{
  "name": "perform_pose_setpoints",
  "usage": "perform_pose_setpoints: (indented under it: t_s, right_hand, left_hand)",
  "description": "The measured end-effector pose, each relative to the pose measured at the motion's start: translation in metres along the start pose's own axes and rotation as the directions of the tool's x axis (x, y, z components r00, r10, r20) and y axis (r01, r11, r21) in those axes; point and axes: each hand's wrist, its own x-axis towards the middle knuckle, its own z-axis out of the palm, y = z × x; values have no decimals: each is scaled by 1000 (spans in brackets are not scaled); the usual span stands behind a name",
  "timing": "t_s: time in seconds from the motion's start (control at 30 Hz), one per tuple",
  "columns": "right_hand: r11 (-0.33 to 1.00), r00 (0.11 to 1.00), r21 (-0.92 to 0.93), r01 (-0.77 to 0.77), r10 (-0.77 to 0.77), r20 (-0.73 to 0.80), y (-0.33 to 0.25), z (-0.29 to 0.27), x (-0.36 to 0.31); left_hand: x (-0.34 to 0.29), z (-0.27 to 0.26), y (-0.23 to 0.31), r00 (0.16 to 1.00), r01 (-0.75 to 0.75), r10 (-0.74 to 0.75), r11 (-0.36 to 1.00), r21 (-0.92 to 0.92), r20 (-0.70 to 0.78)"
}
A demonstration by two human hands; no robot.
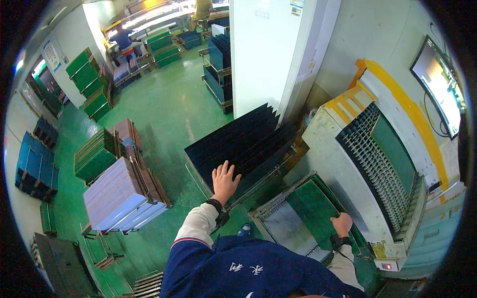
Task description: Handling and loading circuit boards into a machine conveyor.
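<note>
My left hand [224, 181], fingers spread, is at the near face of a row of dark panels [233, 141] standing in a rack; whether it presses on them I cannot tell. To the right, my right hand [342, 224] is closed at the right edge of a green panel [314, 206], its fingertips partly hidden. That panel lies in a low metal rack [266, 233], beside a greyish sheet [290, 226]. Next to my right hand stands a machine with a bed of rollers [370, 154], and another green board [395, 149] rests on the rollers.
White panels [117, 193] and green panels [94, 156] stand in racks on the left. A white pillar [263, 54] rises behind the dark panels. A screen [437, 84] hangs on the right wall. Two people [124, 40] are at benches far back.
</note>
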Motion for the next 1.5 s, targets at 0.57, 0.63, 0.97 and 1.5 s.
perform_pose_setpoints:
  t_s: [0.57,0.63,0.97,1.5]
  right_hand:
    - [997,997,49,56,-54,-52,3,7,-2]
    - [997,998,52,56,-54,-38,1,1,-2]
    - [980,985,103,169,-165,-47,5,21,-25]
    - [961,972,156,227,-213,-103,27,-127,-85]
  left_hand:
    - [-1,-4,-3,1000,9,-9,1000,5,-6]
    - [3,-3,0,1000,-4,4,1000,8,-13]
    - [5,2,6,994,-73,81,993,95,-77]
    - [0,14,4,996,-92,92,982,165,11]
